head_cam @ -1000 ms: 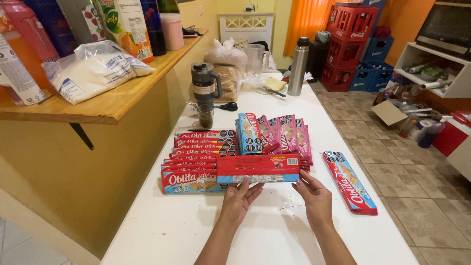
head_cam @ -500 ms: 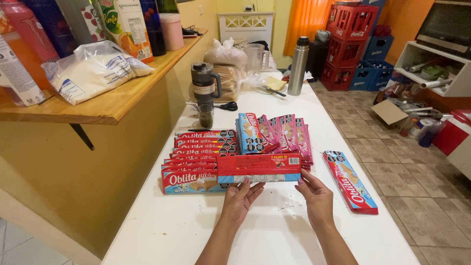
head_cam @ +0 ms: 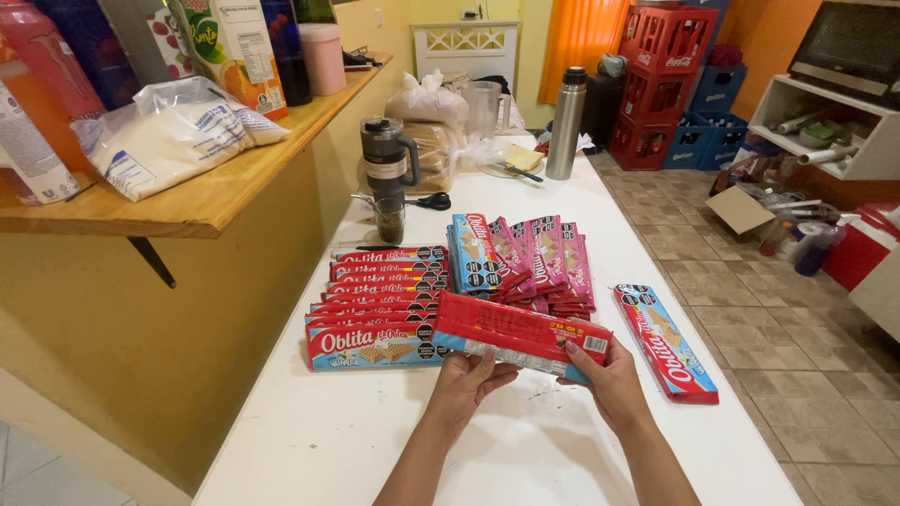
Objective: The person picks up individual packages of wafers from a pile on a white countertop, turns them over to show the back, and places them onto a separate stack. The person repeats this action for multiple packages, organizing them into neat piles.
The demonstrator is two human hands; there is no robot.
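Both my hands hold one long red wafer packet [head_cam: 520, 334] just above the white table [head_cam: 328, 440], back side up and tilted slightly down to the right. My left hand [head_cam: 466, 382] grips its left half from below. My right hand [head_cam: 608, 375] grips its right end. To the left lies a row of several overlapping red wafer packets [head_cam: 380, 298]. Behind the held packet lies a pile of pink and blue wafer packets [head_cam: 525, 258]. One more red and blue packet [head_cam: 666, 342] lies alone to the right of my right hand.
A dark travel mug [head_cam: 386, 161], a small glass [head_cam: 390, 219], scissors [head_cam: 433, 200], a steel flask [head_cam: 566, 122] and bagged bread [head_cam: 431, 141] stand farther back. A wooden shelf [head_cam: 216, 197] with bags and cartons overhangs on the left. Red crates [head_cam: 666, 56] stand by the far wall.
The held packet has lifted a little and tilted, its right end now lower. My hands have shifted slightly with it.
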